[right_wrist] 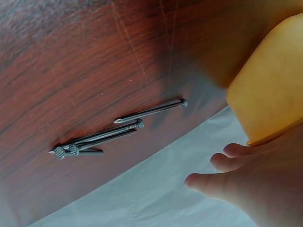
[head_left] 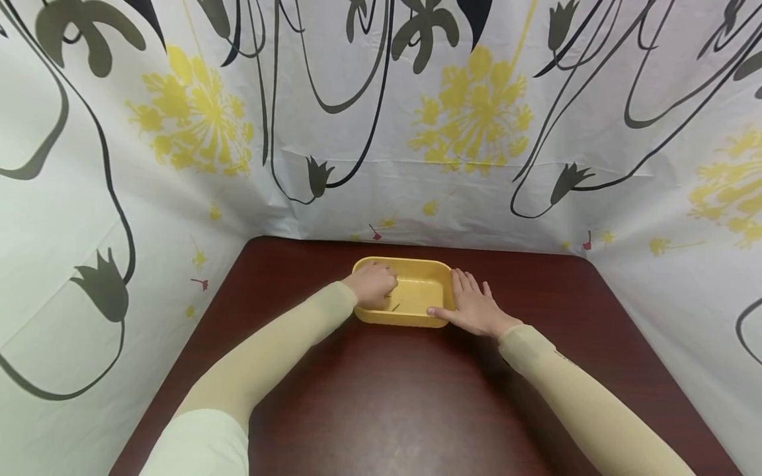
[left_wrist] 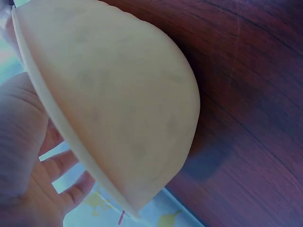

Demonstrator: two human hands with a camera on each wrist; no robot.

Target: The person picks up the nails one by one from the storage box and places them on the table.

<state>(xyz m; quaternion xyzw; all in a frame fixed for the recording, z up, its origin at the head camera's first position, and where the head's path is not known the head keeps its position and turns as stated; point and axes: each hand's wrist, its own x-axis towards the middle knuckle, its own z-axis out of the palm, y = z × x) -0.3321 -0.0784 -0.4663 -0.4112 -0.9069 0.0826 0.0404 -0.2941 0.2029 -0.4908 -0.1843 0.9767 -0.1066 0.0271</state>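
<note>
A yellow plastic tray [head_left: 424, 320] stands toward the far side of the dark table. My left hand [head_left: 374, 284] reaches over its left end with fingers bent down inside; the rim hides the fingertips in the left wrist view, so whether they pinch anything is unclear. Close to those fingers, a thin dark nail [head_left: 395, 307] lies on the tray's floor, with another thin dark piece beside it. My right hand [head_left: 474, 309] rests against the tray's right end, fingers straight and thumb over the front rim. Several steel nails [right_wrist: 94, 138] lie on the table in the right wrist view.
The dark red wooden table [head_left: 405, 390] has wood grain and light scratches. Around its back and sides hangs a white cloth [head_left: 369, 139] printed with yellow, grey and black plants. One nail [right_wrist: 151, 111] lies apart from the small cluster.
</note>
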